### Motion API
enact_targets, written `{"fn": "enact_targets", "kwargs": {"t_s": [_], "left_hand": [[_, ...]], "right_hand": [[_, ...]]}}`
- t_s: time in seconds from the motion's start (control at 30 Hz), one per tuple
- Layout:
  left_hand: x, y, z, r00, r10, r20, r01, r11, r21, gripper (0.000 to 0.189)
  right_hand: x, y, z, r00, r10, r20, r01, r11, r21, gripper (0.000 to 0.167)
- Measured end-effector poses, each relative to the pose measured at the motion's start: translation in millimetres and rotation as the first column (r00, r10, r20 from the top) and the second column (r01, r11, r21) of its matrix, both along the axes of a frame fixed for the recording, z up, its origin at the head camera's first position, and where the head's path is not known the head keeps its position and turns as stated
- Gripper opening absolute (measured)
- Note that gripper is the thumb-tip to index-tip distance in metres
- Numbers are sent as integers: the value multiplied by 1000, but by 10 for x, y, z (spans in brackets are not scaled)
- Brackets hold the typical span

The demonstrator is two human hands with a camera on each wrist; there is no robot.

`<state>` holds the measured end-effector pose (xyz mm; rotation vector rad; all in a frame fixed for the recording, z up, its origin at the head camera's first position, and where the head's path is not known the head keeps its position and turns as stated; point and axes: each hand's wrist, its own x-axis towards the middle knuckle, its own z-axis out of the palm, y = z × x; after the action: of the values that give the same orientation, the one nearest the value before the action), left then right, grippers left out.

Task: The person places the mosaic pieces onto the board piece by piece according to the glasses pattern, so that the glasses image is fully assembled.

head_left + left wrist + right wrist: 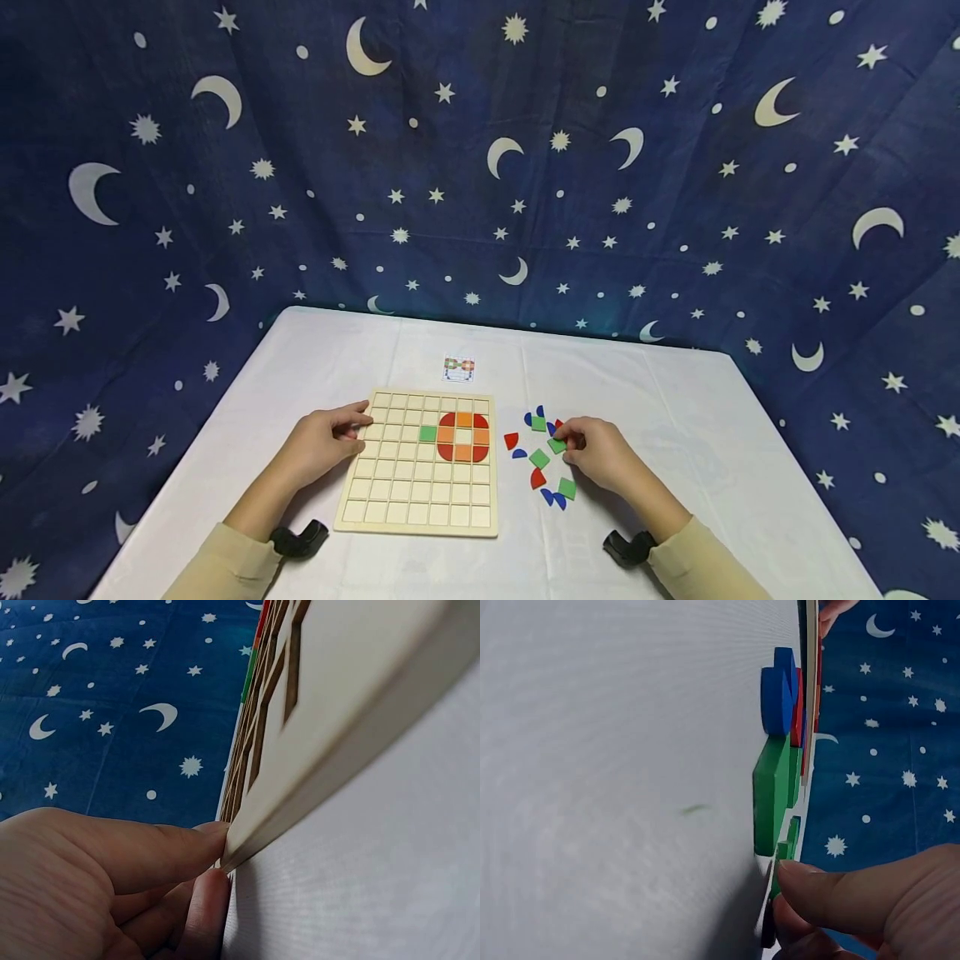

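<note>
A square wooden grid board (408, 531) lies on the table. On it, red rounded corner pieces (446, 452) and orange squares (464, 419) ring one bare cell, and a green square (427, 433) sits directly left of that ring. My left hand (318, 446) touches the board's left edge; thumb (172, 855) and fingertips lie against its side. Right of the board, my right hand (600, 450) is over the loose pieces. Its thumb (832, 889) and a finger pinch a green square tile (557, 445), partly hidden by the fingertips.
Loose green squares (539, 458), red quarter-rounds (537, 478) and blue half-rounds (519, 454) lie scattered between board and right hand. Behind the board lies a small printed pattern card (458, 367). A dark blue star-and-moon cloth (450, 317) hangs beyond the white table (637, 392).
</note>
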<state>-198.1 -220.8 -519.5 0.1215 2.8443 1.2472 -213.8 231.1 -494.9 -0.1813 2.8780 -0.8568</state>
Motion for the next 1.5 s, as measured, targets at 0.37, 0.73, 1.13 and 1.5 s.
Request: {"fn": "enact_targets", "kwargs": {"t_s": [0.37, 0.73, 1.13, 1.5], "left_hand": [[11, -6, 10, 1000, -5, -9, 5, 1000, 0, 38], [6, 8, 1, 1000, 4, 3, -4, 1000, 5, 38], [11, 6, 4, 1000, -1, -4, 1, 1000, -2, 38], [15, 8, 19, 1000, -4, -1, 4, 1000, -5, 38]], "right_hand": [[-98, -46, -63, 999, 40, -7, -40, 999, 28, 20], [-105, -396, 27, 999, 49, 13, -49, 998, -35, 18], [-146, -1084, 65, 978, 208, 1, -206, 970, -133, 17], [-204, -1588, 58, 963, 269, -35, -270, 946, -180, 17]]}}
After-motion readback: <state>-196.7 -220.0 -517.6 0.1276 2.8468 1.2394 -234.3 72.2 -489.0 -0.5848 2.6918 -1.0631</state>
